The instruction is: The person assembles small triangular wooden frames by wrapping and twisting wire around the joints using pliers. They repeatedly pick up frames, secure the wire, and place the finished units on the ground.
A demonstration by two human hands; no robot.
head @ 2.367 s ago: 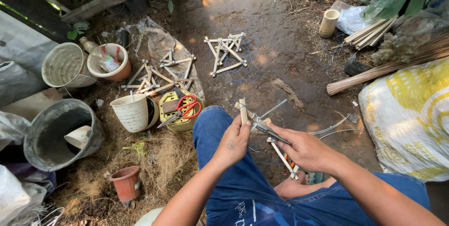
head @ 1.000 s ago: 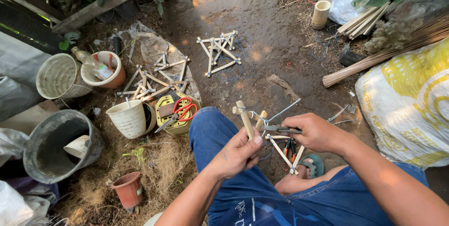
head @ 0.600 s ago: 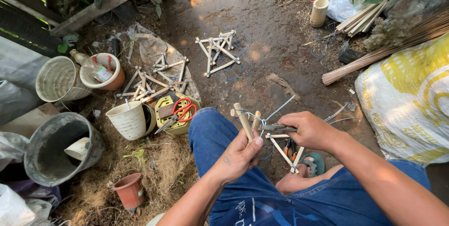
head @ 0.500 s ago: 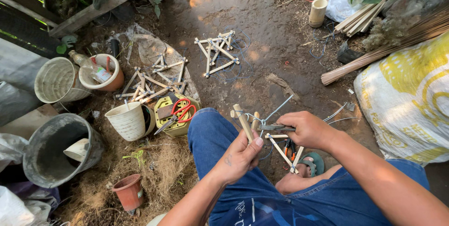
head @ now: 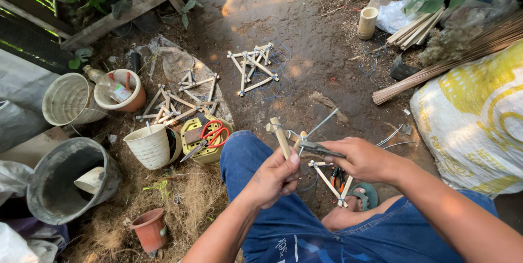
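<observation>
Down over the person's knees, the left hand (head: 275,178) is curled shut around a short bamboo stick (head: 281,138), holding it upright so its wired top end faces the tool. The right hand (head: 364,159) is closed on the handles of a pair of pliers (head: 317,148), whose nose points left at the thin wire (head: 322,123) where the sticks meet, apparently so the joint can be gripped while the frame hangs steady. More sticks of the same frame (head: 329,182) dangle below the right hand, over a sandal. Underfoot is bare, damp earth with dry straw at the lower left edge. On the ground ahead lie 2 finished stick frames (head: 251,67), one on a plastic sheet (head: 184,97). Near the left knee sit a white cup (head: 148,146) and a yellow box (head: 202,142) with red-handled scissors (head: 214,133); a grey bucket (head: 65,187) stands further left, and a yellow-patterned sack (head: 474,116) lies at the right.
</observation>
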